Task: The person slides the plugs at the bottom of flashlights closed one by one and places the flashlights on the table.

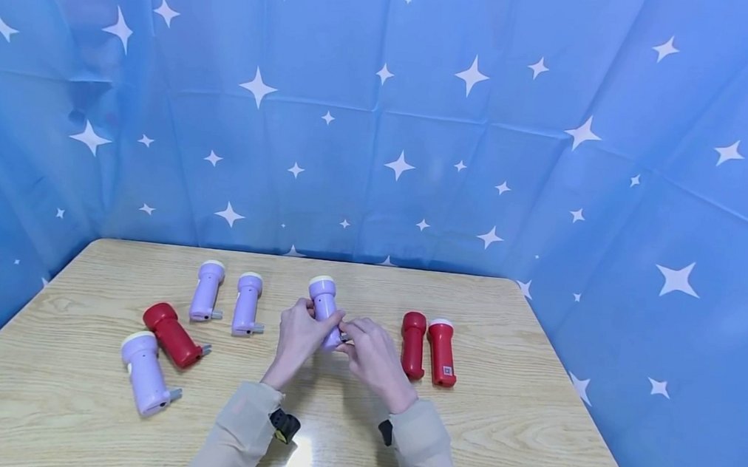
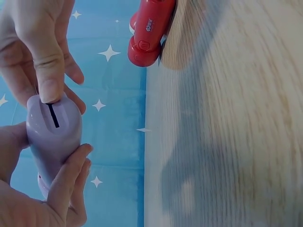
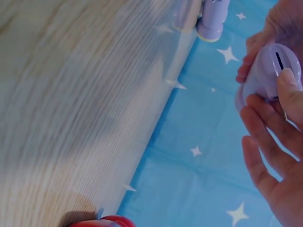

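A lilac flashlight (image 1: 323, 302) with a white-rimmed head is held above the table, its head pointing away. My left hand (image 1: 298, 334) grips its body from the left. At its tail end, my right hand (image 1: 373, 352) pinches the casing. In the right wrist view the right thumb (image 3: 289, 80) presses beside a dark slot in the end cap (image 3: 279, 59), the other fingers spread below. A thin metal prong (image 3: 285, 115) shows by those fingers. The left wrist view shows the slotted end (image 2: 54, 116) between both hands.
Two lilac flashlights (image 1: 207, 293) (image 1: 247, 305) lie at the back left, plug prongs sticking out. Nearer left are a red flashlight (image 1: 174, 336) and another lilac one (image 1: 148, 375), also with prongs out. Two red flashlights (image 1: 412, 347) (image 1: 441, 354) lie right of my hands. A starry blue curtain (image 1: 381, 152) hangs behind.
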Tool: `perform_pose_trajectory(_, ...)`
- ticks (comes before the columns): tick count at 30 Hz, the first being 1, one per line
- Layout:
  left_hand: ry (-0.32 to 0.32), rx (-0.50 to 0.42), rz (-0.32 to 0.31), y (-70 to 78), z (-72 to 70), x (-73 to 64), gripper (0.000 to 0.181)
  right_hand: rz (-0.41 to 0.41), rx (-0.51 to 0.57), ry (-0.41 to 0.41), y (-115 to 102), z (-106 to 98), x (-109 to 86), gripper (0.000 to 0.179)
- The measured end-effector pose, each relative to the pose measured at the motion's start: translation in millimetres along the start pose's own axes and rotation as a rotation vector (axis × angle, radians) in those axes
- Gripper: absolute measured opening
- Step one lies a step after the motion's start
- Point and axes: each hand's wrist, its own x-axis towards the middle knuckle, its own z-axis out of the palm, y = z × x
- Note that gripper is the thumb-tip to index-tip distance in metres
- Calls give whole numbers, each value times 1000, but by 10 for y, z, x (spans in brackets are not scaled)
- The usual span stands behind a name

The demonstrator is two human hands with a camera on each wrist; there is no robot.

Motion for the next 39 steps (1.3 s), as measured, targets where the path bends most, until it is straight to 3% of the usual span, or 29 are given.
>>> perform_pose_trajectory(39,12,22,-11,32,-7,6,51,13,-45,61,-61,42,15,31)
